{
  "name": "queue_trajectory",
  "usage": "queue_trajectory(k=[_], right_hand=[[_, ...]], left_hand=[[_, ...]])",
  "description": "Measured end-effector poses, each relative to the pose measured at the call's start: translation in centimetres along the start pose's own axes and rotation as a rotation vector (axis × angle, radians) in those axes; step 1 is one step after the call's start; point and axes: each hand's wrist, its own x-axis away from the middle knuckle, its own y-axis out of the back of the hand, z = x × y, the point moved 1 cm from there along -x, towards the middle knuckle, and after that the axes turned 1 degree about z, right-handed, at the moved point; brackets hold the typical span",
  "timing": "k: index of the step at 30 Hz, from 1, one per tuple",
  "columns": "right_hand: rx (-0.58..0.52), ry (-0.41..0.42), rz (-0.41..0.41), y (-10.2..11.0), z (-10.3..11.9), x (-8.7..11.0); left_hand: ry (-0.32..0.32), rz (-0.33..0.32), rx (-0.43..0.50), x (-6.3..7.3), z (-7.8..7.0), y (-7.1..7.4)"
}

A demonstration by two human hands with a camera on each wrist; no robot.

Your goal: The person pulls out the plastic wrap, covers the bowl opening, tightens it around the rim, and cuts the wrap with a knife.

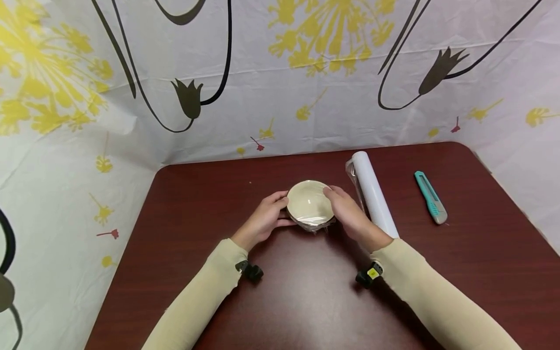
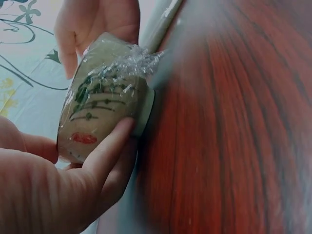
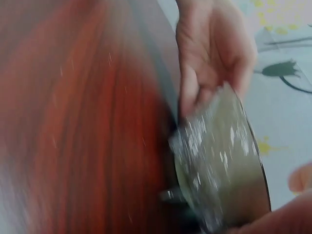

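A cream bowl [image 1: 309, 201] with clear plastic wrap [image 2: 122, 63] stretched over its mouth is held between both hands at the middle of the table. My left hand [image 1: 267, 218] grips its left side, thumb at the rim and fingers along the lower wall near the foot. On the opposite side my right hand [image 1: 351, 214] holds the bowl, its thumb over the rim; its other fingers are mostly hidden. Crumpled film bunches on the outer wall, over painted green leaves and a red mark. In the right wrist view the wrapped wall [image 3: 229, 156] is blurred.
Just right of my right hand lies a white roll of plastic wrap [image 1: 375, 194], with loose film along its left side. Farther right is a teal utility knife [image 1: 430, 197] on the dark red wooden table [image 1: 210, 194]. A patterned cloth [image 1: 306, 121] hangs behind the table.
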Motion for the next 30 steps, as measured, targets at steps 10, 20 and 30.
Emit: queue_trajectory(k=[10, 20, 30], right_hand=[[-0.285, -0.035, -0.090, -1.5, -0.5, -0.3], [-0.394, -0.088, 0.028, -0.7, -1.3, -1.8], [-0.441, -0.097, 0.107, 0.5, -1.5, -2.5]], left_hand=[[0.016, -0.019, 0.019, 0.1, -0.1, 0.0], [0.009, -0.030, 0.013, -0.5, 0.5, 0.0], [0.012, -0.014, 0.022, -0.6, 0.5, -0.2]])
